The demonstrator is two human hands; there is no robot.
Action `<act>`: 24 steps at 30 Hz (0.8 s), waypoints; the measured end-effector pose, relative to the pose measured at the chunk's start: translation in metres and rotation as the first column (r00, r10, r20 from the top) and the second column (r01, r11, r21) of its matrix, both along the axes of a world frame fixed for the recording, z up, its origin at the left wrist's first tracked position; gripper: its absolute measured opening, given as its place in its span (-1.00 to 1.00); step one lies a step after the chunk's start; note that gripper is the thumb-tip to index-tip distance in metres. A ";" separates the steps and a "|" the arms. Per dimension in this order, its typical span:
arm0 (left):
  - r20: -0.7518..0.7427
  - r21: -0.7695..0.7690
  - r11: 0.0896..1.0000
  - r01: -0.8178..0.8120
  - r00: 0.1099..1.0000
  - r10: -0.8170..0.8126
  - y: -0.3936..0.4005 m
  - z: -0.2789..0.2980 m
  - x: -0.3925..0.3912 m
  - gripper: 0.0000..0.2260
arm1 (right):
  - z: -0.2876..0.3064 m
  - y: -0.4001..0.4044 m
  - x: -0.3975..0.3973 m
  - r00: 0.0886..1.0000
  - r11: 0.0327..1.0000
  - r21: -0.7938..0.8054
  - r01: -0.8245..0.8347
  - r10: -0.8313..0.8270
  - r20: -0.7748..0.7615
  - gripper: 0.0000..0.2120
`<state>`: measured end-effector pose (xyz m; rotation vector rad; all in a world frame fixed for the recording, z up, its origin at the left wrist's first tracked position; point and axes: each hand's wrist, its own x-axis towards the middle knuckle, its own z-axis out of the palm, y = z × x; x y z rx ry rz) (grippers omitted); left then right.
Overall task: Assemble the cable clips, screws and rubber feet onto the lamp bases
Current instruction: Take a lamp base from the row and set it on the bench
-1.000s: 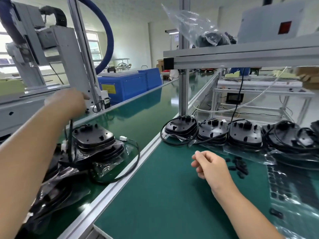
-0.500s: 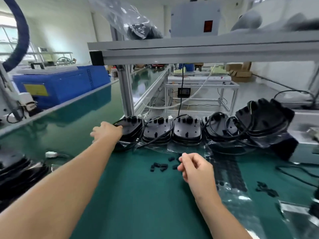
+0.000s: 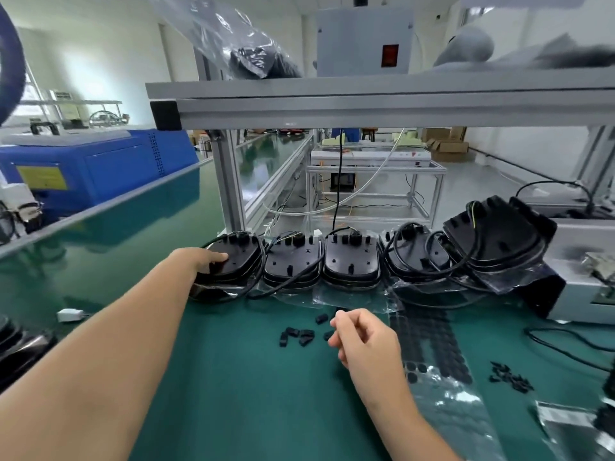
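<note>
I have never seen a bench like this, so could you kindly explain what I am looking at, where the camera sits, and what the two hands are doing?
There is no machine at work here: a person is assembling by hand, and the single camera is worn on their head, looking forward and down. The left hand rests on the leftmost stack of lamp bases, black plates with cables, in a row along the back of the green bench. The right hand hovers with fingers curled beside loose black cable clips; whether it holds one I cannot tell. To its right lies a clear sheet of round rubber feet, and further right a small pile of screws.
</note>
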<state>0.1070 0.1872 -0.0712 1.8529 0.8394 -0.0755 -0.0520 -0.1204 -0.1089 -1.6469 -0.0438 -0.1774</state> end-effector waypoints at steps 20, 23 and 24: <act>0.401 -0.535 0.843 -0.062 0.859 0.318 -0.023 0.066 -0.117 -0.90 | 0.004 -0.001 -0.005 0.999 0.999 -0.014 -0.044 0.044 0.006 -0.79; 0.442 -0.559 0.829 -0.031 0.834 0.330 -0.049 0.081 -0.164 -0.86 | 0.017 0.003 -0.011 0.979 0.980 0.066 -0.189 0.193 -0.060 -0.82; 0.464 -0.547 0.837 -0.012 0.828 0.315 -0.060 0.081 -0.178 -0.86 | 0.023 0.005 -0.015 0.962 0.961 0.126 -0.245 0.257 -0.096 -0.80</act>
